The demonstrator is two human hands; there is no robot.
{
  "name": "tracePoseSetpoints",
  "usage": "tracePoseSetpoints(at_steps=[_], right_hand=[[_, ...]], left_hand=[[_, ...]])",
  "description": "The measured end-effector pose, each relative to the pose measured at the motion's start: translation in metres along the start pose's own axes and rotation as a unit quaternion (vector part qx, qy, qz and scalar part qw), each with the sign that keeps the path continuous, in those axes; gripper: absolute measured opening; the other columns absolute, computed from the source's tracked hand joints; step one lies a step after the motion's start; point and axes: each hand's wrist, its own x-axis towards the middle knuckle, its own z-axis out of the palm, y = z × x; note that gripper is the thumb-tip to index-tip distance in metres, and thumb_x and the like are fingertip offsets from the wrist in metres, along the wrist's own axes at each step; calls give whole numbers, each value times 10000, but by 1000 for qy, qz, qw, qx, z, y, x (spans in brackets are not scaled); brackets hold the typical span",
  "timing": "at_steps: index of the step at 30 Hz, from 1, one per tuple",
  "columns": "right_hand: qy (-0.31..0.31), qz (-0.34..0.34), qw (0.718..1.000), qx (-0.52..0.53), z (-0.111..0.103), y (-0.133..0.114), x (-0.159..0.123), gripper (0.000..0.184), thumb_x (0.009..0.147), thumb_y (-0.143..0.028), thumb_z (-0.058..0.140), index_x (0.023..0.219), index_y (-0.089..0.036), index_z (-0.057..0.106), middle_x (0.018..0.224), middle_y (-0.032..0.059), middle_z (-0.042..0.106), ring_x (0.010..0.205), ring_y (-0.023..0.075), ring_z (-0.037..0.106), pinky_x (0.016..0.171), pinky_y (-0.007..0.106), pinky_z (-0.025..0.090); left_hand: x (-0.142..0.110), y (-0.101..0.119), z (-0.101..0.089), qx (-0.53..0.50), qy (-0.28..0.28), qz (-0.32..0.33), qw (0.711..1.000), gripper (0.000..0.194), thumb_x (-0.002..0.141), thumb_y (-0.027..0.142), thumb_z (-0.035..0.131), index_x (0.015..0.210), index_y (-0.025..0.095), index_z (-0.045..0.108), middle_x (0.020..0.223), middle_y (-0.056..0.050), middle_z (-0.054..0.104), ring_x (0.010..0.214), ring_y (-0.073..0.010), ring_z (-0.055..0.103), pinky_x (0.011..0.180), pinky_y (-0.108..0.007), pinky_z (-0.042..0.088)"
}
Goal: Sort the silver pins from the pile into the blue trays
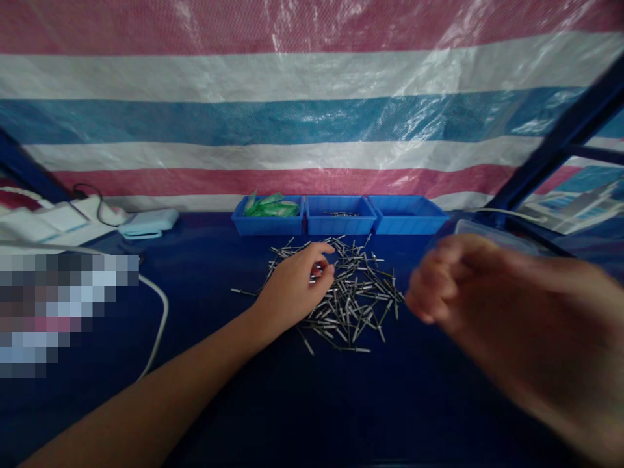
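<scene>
The rivets lie in a tangled heap on the bench, beneath and beside the left hand, whose grip is loosely curled with thumb and forefinger apart; the right hand's grip is folded but blurred, and I cannot tell whether either holds a rivet. They should prove light, stiff, smooth and hard to damage, best pinched one by one around the thicker sleeve.

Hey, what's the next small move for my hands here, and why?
I'd probably pinch one of the loose metal rivets with your left hand: it's over them, thumb and forefinger apart, while your right hand is off to their right.
</scene>
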Motion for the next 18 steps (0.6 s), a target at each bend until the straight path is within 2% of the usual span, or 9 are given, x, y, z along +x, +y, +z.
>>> tracePoseSetpoints(at_steps=[1, 2, 4, 7, 11, 18], right_hand=[[-2, -23, 1000, -13, -1, 7, 18, 242, 841, -352, 389, 738, -209, 555, 659, 24, 587, 552, 129, 550, 508, 279, 450], [-44, -23, 994, -93, -3, 17, 35, 162, 795, -315, 484, 740, -196, 579, 696, 23, 602, 606, 132, 556, 550, 276, 452], [-140, -61, 958, -242, -6, 42, 60, 118, 755, -254, 534, 761, -187, 630, 749, 27, 627, 632, 131, 553, 587, 283, 443], [-224, -133, 907, -331, -8, 73, 78, 159, 763, -161, 501, 779, -188, 657, 770, 33, 628, 665, 137, 560, 644, 306, 445], [-255, -165, 878, -369, -6, 88, 82, 199, 782, -132, 492, 842, -199, 669, 832, 44, 620, 744, 158, 576, 678, 323, 445], [-285, -181, 859, -385, -1, 90, 86, 161, 809, -165, 502, 842, -193, 657, 819, 44, 606, 723, 145, 565, 653, 309, 421]], left_hand=[[0, 0, 0, 0, -2, 1, 1000, 246, 828, 221, 488, 1066, 171, 526, 856, -30, 659, 721, -126, 619, 678, -266, 490], [0, 0, 0, 1, -5, 4, 1000, 246, 829, 221, 487, 1067, 171, 525, 862, -31, 660, 720, -126, 620, 678, -268, 491], [0, -1, 1, 7, -9, 9, 1000, 246, 829, 219, 486, 1067, 172, 524, 859, -28, 659, 712, -126, 621, 682, -276, 489], [-1, -1, 1, 15, -12, 17, 1000, 246, 828, 210, 484, 1069, 173, 519, 845, -23, 657, 714, -132, 623, 695, -292, 487], [-1, -1, 2, 16, -16, 30, 999, 244, 829, 204, 481, 1068, 171, 515, 846, -30, 659, 726, -142, 623, 698, -303, 486], [-1, -2, 4, 22, -24, 30, 999, 248, 831, 199, 479, 1074, 167, 516, 854, -31, 662, 739, -143, 627, 705, -297, 486]])
